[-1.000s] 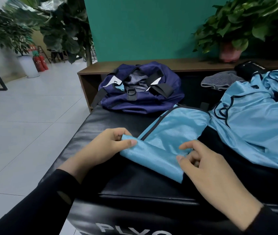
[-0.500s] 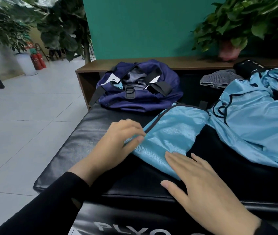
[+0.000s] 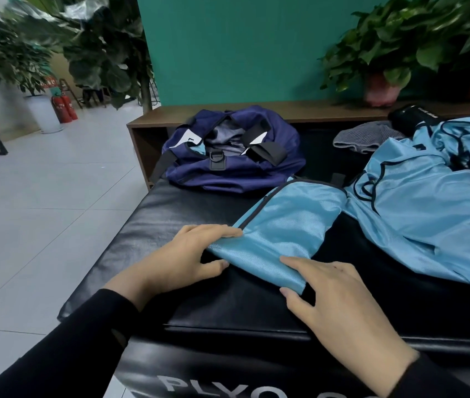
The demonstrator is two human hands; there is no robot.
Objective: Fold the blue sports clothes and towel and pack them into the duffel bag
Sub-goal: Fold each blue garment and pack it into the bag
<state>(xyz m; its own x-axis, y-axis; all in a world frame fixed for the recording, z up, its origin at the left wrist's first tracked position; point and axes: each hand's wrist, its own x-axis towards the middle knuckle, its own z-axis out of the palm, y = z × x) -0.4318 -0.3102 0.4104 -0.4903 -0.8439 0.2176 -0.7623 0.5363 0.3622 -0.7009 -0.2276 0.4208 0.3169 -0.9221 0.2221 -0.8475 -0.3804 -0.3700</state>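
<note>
- Left hand flat, fingers straight, resting on left corner of light-blue sports shirt's folded sleeve; thumb on the pad beneath the hem edge, not gripping.
- Right hand flat too, fingers extended, index fingertip on near hem of same sleeve, thumb on the black surface just beside the hem corner; holds nothing.
- Sleeve lies folded across black padded plyo box, black piping along its left edge.
- Rest of light-blue sports shirt spread out unfolded to the right, black trim at neckline, runs off right frame edge.
- Navy duffel bag sits at far edge of box, unzipped, mouth open, grey lining visible; well apart from hands.
- Grey towel crumpled behind the shirt, near wooden bench.
- Black rolled item on bench, kind unclear.
- Potted plant on bench against teal wall.
- Red fire extinguishers on tiled floor far left, blurred.
</note>
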